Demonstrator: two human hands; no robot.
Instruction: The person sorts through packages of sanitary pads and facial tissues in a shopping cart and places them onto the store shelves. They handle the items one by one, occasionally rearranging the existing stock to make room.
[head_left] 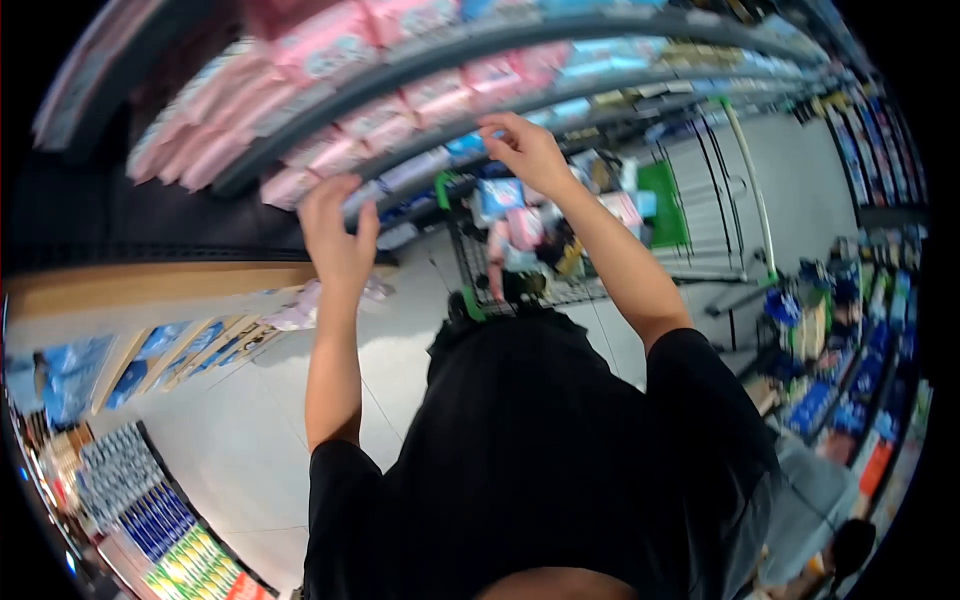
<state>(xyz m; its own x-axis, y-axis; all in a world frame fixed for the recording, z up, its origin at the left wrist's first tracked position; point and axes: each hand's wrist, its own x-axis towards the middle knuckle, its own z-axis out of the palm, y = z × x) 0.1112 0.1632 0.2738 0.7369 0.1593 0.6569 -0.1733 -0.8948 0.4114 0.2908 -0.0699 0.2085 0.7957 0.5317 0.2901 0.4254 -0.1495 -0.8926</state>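
My left hand (pixel 338 228) is raised at the front of a shelf, its thumb apart from the fingers and nothing held in it. Its fingertips overlap the edge by a row of pink soft packs (pixel 318 158). Farther right, my right hand (pixel 527 152) hovers before the lower shelf rail (pixel 440 135), empty, with fingers bent and thumb spread. Blue packs (pixel 468 146) show just left of its fingers. Below that hand stands a wire shopping cart (pixel 465 262) with green trim, holding a jumble of packs, among them a blue one (pixel 500 197) and a pink one (pixel 524 228).
More pink packs (pixel 325 45) fill the shelf above. A wooden-edged display (pixel 160 285) with blue packs is at left, and boxed goods (pixel 160 520) sit lower left. Stocked shelves (pixel 870 390) line the right side. Pale tiled floor (pixel 235 430) runs between.
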